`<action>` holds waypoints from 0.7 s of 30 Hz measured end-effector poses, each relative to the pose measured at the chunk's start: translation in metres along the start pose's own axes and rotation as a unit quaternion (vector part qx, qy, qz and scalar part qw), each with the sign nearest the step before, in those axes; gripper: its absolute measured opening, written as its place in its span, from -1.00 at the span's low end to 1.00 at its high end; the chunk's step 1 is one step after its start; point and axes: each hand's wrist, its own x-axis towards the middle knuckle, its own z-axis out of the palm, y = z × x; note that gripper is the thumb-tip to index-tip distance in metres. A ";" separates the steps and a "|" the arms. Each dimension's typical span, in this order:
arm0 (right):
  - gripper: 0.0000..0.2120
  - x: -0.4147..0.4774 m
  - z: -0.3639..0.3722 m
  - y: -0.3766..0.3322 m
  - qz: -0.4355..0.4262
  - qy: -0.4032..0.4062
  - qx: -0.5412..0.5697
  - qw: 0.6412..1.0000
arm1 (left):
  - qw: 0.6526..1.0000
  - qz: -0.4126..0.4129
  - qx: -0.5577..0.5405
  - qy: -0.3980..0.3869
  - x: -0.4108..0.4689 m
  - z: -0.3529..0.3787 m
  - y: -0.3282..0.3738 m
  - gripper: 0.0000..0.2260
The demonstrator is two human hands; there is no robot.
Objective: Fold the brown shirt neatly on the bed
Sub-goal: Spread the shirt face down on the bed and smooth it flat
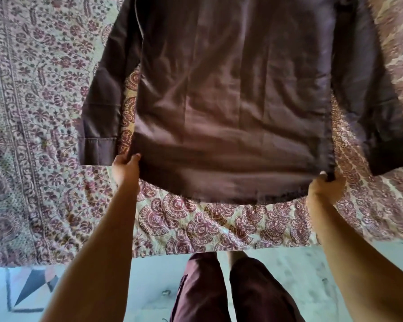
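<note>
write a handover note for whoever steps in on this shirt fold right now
Hands: the left hand grips the hem corner on its side; the right hand grips the opposite hem corner, fingers curled round the cloth.
Things: the brown shirt is spread on the patterned bedspread, hem towards the person, sleeves lying out along both sides.
Done: shirt laid out and opened up; no fold shows.
Left: probably bring the sleeves in, then fold the body.

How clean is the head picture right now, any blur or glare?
Head view: the brown long-sleeved cloth shirt is smeared, worst at its hem between left hand and right hand; wide-angle bending curves the floral patterned bedspread; light soft, no glare.
</note>
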 end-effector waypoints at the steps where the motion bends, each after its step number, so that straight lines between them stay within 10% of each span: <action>1: -0.68 0.003 0.002 0.003 0.014 0.011 0.029 0.999 | 1.000 -0.018 -0.018 0.016 0.001 -0.003 -0.005 -0.76; 10: -0.53 0.005 -0.009 0.017 0.093 -0.048 0.154 0.983 | 0.984 -0.084 -0.133 -0.083 -0.027 -0.014 -0.021 -0.83; 17: -0.75 -0.030 -0.002 0.043 0.149 -0.287 0.243 0.914 | 0.958 -0.100 -0.129 -0.236 -0.058 -0.009 -0.038 -0.88; 21: -0.90 -0.046 -0.002 0.042 0.161 -0.314 0.252 0.901 | 0.975 -0.113 -0.101 -0.162 -0.065 -0.002 -0.045 -0.87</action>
